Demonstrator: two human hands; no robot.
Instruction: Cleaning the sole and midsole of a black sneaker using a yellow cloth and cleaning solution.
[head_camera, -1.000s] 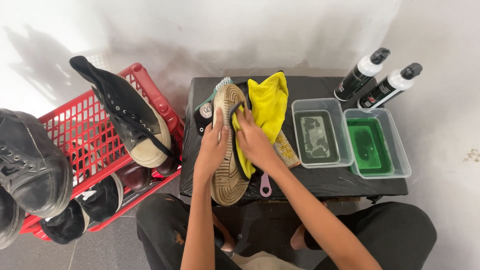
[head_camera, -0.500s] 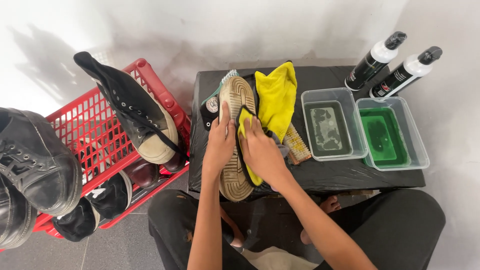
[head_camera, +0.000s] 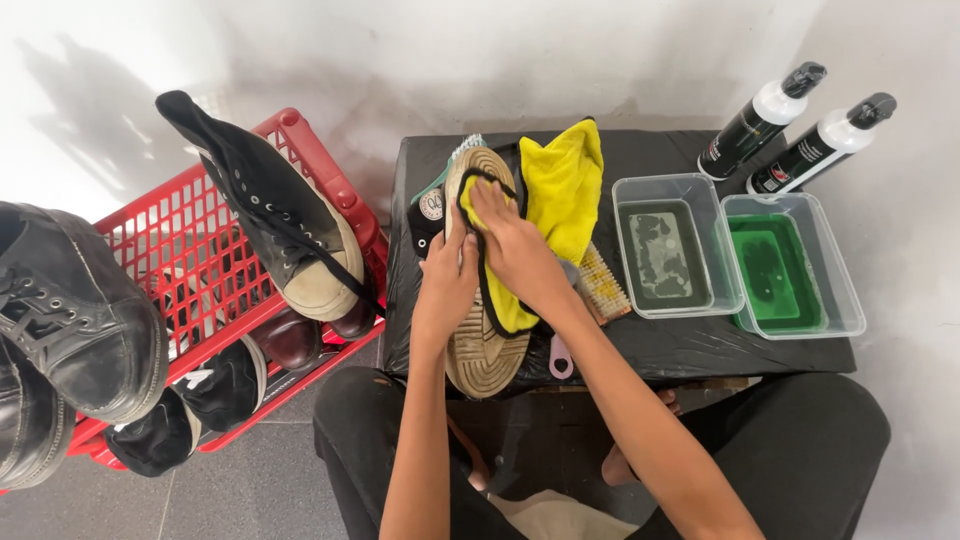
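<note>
The worn, tan rubber-soled sneaker (head_camera: 480, 300) lies sole-up in the centre of the frame, on the left part of the small black-covered table (head_camera: 650, 345). Its long axis runs from the upper centre of the frame down toward the lower centre, with the lower end overhanging the near table edge.

The left hand (head_camera: 447, 283) clasps the sneaker's left flank at mid-length, fingers curled against the sole edge. The right hand (head_camera: 515, 245) lies flat on the upper half of the sole, pressing the yellow microfibre cloth (head_camera: 560, 190) onto it; the rest of the cloth trails off to the upper right. The right hand is the nearer to the sole's upper end.

A bristle brush (head_camera: 602, 283) lies just right of the sneaker. Further right are a clear tub of murky liquid (head_camera: 672, 245) and a clear tub of green liquid (head_camera: 785, 262). A red plastic basket (head_camera: 180, 260) of shoes occupies the left of the frame.
</note>
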